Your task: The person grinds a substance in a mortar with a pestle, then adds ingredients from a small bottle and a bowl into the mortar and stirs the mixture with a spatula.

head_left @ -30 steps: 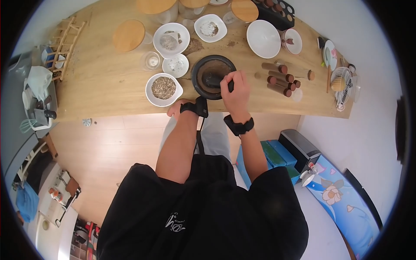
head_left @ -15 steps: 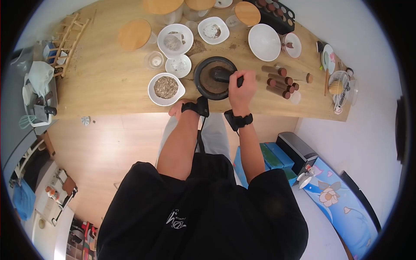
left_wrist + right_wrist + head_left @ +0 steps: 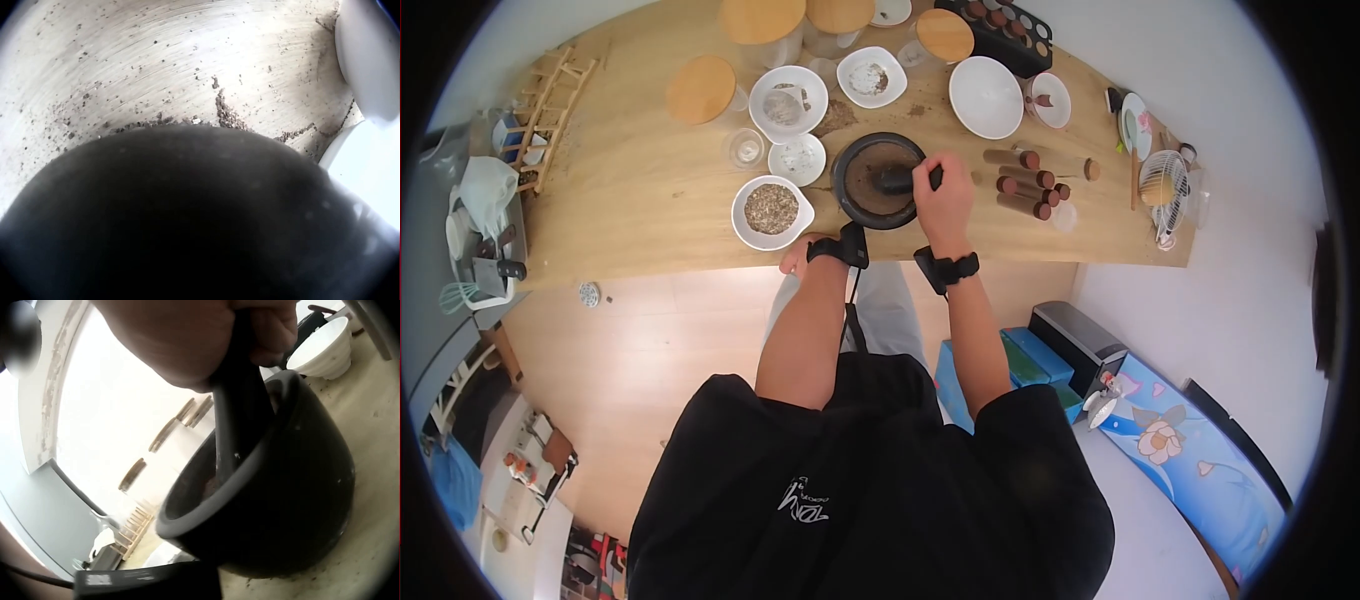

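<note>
I take the black mortar point(image 3: 878, 180) as my landmark; it stands on the wooden worktop point(image 3: 640, 200) close to the near edge, directly ahead of the torso. My right hand point(image 3: 943, 196) sits at the mortar's right rim with its grip clenched round the black pestle point(image 3: 897, 179), whose head lies inside the bowl on brown ground material. In the right wrist view the fingers point(image 3: 275, 331) wrap the pestle point(image 3: 240, 419) shaft, which leans down into the mortar point(image 3: 294, 506). My left hand point(image 3: 797, 256) is at the worktop's near edge, just below and left of the mortar, mostly hidden by the wrist strap; I cannot tell whether its grip is released or clenched. The left wrist view shows only the mortar's dark outer wall point(image 3: 187, 219) very close, with spilled brown crumbs point(image 3: 225, 112) on the worktop behind it. Just left of the mortar stands a white bowl of mixed seeds point(image 3: 772, 211). Up and left of the mortar are a small white dish point(image 3: 797, 158), a small glass point(image 3: 746, 149) and a larger white bowl point(image 3: 787, 103). To the right of the mortar lie several brown-capped tubes point(image 3: 1025, 184) on their sides. Up and right of the mortar sits an empty white bowl point(image 3: 985, 97).
</note>
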The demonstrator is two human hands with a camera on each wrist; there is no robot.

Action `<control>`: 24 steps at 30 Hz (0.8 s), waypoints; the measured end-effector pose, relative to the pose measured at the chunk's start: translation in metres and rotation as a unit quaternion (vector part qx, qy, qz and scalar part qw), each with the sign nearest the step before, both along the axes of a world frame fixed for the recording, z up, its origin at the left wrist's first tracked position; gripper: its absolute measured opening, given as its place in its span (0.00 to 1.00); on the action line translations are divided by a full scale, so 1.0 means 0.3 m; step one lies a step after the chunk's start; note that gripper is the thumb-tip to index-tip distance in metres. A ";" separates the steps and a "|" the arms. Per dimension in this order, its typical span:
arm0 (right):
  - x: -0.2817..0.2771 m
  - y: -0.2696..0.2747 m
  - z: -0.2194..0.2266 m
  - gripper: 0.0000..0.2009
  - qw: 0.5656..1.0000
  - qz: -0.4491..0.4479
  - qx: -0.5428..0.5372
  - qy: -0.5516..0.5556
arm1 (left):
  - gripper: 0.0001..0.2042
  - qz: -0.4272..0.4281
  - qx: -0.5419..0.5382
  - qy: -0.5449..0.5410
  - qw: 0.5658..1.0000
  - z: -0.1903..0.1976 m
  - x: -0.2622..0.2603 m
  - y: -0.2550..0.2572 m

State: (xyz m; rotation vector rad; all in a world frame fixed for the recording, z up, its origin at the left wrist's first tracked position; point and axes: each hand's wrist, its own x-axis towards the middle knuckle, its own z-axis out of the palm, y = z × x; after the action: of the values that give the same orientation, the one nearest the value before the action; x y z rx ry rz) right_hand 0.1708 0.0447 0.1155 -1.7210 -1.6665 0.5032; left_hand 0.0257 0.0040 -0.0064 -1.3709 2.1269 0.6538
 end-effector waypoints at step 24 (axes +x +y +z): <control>-0.050 -0.016 0.003 0.07 0.998 0.055 0.043 -0.004 | 0.34 0.007 -0.044 0.023 0.999 0.197 -0.007 0.085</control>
State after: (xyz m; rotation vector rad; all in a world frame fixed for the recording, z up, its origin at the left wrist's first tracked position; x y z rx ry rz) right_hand 0.1557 0.0400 0.1165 -1.5782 -1.7700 0.4673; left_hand 0.0236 0.0295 0.0528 -1.4325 2.2073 0.6095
